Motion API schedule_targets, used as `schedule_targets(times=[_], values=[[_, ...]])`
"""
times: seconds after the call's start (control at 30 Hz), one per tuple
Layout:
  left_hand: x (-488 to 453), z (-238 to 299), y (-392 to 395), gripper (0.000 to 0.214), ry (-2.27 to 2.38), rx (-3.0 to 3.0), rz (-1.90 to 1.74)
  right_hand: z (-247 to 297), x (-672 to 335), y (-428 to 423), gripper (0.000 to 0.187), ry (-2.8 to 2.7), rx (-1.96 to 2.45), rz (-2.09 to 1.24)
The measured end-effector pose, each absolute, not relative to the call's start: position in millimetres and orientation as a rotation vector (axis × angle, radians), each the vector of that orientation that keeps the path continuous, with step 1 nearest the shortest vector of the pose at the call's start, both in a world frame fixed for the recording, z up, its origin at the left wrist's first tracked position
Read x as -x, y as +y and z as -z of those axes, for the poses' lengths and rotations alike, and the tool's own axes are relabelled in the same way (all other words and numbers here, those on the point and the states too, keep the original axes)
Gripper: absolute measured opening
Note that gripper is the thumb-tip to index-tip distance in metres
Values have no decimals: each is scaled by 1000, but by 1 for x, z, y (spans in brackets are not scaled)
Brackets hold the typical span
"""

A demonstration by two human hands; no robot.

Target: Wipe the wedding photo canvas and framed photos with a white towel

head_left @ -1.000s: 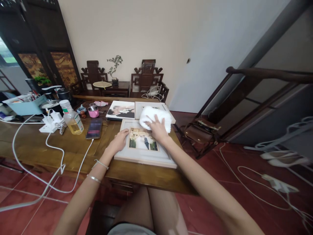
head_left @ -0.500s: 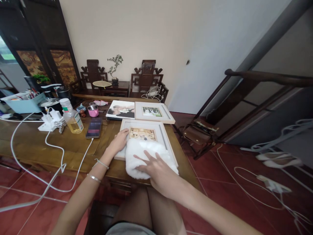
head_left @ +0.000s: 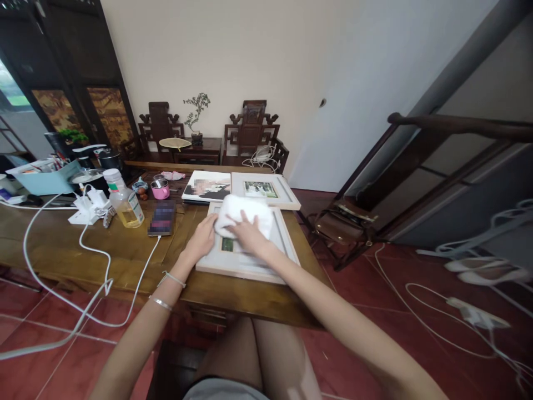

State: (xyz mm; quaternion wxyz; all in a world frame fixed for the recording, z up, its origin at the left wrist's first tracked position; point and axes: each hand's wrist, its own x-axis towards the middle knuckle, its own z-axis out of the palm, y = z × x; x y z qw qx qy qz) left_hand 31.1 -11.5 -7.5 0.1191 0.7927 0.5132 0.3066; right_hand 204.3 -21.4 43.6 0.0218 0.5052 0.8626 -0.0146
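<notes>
A white picture frame [head_left: 250,265] with a photo lies flat on the wooden table [head_left: 104,250] in front of me. My right hand [head_left: 249,235] presses a white folded towel [head_left: 242,213] onto the far half of the frame's glass, fingers spread flat over the cloth. My left hand [head_left: 202,238] rests on the frame's left edge, fingers laid on it, holding it still. The towel hides most of the photo.
Two more pictures [head_left: 207,186] [head_left: 264,190] lie beyond the frame. A phone [head_left: 161,218] on a cable, a bottle of yellow liquid [head_left: 123,204], a pink cup [head_left: 160,189] and a power strip [head_left: 87,210] sit to the left. A brown bag [head_left: 341,226] and cables lie on the red floor at right.
My right hand slid the towel from the frame's far right corner down to its near edge, then back up to the far middle. My left hand stayed on the frame's left edge.
</notes>
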Motion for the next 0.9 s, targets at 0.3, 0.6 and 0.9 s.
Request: schedule_targets(times=[0.3, 0.6, 0.9], values=[[-32, 8, -13, 42, 1488, -2336, -944, -62, -242, -110, 84, 2785, -1235, 320], [-33, 18, -9, 51, 1446, -2366, -732, -74, -323, -67, 69, 2587, -1780, 212], [-28, 24, -3, 60, 1435, -2368, -839, -52, -218, 27, 55, 2984, -1581, -266]])
